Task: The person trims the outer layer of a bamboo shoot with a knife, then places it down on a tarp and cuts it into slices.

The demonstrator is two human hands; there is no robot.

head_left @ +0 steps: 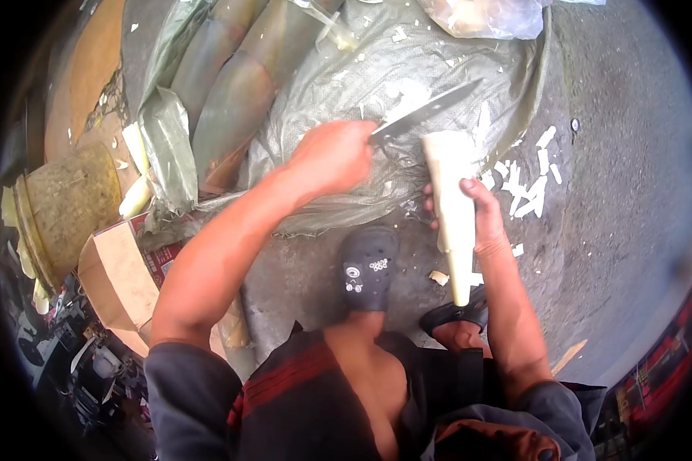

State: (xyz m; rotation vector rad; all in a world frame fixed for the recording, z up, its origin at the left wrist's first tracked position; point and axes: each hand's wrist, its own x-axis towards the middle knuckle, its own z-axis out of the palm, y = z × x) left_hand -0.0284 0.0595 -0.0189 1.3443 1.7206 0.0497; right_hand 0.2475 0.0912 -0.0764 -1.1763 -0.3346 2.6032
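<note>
My left hand [337,157] is closed round the handle of a knife [430,107], whose long blade points up and to the right over the pale woven sack. My right hand [480,211] grips a peeled, cream-white tapered shoot [455,200] from below, with its thumb on the right side and fingertips showing at the left. The shoot's wide end is up and its narrow tip points down towards my feet. The blade is apart from the shoot, above and to the left of its wide end. White scraps [527,188] lie right of the shoot.
Large brownish unpeeled shoots [234,92] lie on the sack [307,107] at the upper left. At the left are a dirty yellow bucket [73,200] and an open cardboard box [119,273]. A clear plastic bag [488,15] lies at the top. Dark clogs [369,265] are on my feet.
</note>
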